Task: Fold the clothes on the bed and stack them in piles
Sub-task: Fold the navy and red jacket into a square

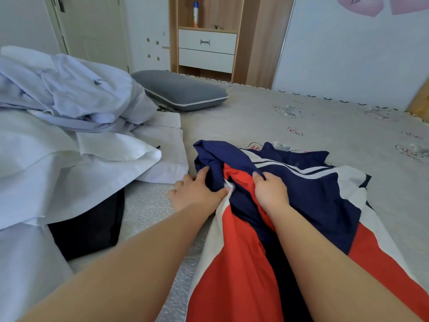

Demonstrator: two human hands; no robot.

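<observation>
A navy, red and white jacket lies crumpled on the grey flowered bed, right in front of me. My left hand grips a bunched navy fold at the jacket's left edge, thumb and fingers around the cloth. My right hand pinches a navy flap just to the right of it, over the red lining. To the left a heap of white and pale blue garments lies unfolded, with a black garment partly under it.
A grey pillow lies at the far side of the bed, behind the heap. Beyond the bed stand a wooden cabinet with white drawers, a door at the far left and a white wall on the right.
</observation>
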